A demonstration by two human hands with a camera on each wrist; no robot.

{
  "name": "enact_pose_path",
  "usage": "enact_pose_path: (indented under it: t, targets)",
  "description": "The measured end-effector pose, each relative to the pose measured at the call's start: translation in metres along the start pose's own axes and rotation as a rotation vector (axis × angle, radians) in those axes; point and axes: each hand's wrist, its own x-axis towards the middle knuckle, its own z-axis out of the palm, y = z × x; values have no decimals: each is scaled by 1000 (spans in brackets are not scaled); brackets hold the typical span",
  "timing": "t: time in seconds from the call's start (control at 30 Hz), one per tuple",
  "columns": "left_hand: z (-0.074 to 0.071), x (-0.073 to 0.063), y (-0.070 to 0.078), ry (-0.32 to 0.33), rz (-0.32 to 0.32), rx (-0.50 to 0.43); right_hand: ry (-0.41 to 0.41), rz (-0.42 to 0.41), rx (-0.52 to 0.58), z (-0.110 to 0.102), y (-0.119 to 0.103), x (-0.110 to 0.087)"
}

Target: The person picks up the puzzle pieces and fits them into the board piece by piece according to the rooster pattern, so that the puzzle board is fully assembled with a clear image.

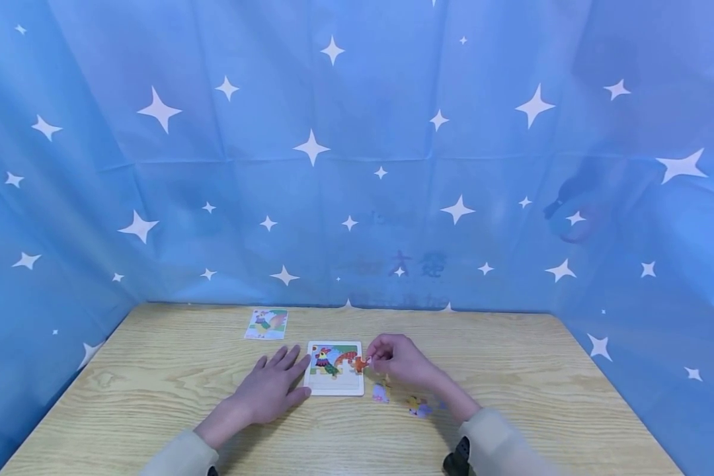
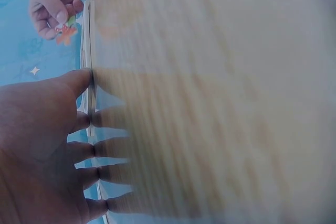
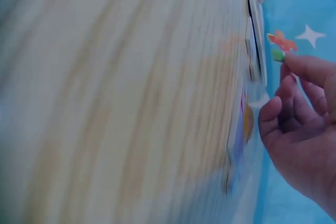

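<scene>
A white-framed jigsaw puzzle tray (image 1: 334, 391) lies on the table, its upper part filled with pieces picturing a rooster. Spread fingers of my left hand (image 1: 272, 389) rest on the tabletop, touching the tray's left edge. Above the tray's right edge, my right hand (image 1: 400, 360) pinches an orange puzzle piece (image 1: 359, 364) between thumb and finger. The right wrist view shows that piece with a green corner (image 3: 278, 55) at the fingertips. Loose puzzle pieces (image 1: 381, 393) lie on the table just below the right hand.
A small rooster picture card (image 1: 266, 324) lies at the back left of the wooden table (image 1: 172, 370). More loose pieces (image 1: 419, 406) sit near the right forearm, which partly covers them. A blue star-patterned curtain (image 1: 357, 198) rises behind the table and along both sides.
</scene>
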Motion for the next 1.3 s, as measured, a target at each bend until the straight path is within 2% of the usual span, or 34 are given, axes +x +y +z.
enact_pose_path:
  t: [0.23, 0.5, 1.3]
  targets:
    - [3, 2, -2, 11, 4, 7, 20, 20, -20, 13, -5, 9]
    - [6, 5, -5, 7, 8, 23, 17, 41, -12, 18, -7, 13]
    - [5, 4, -5, 8, -17, 28, 16, 4, -94, 25, -9, 16]
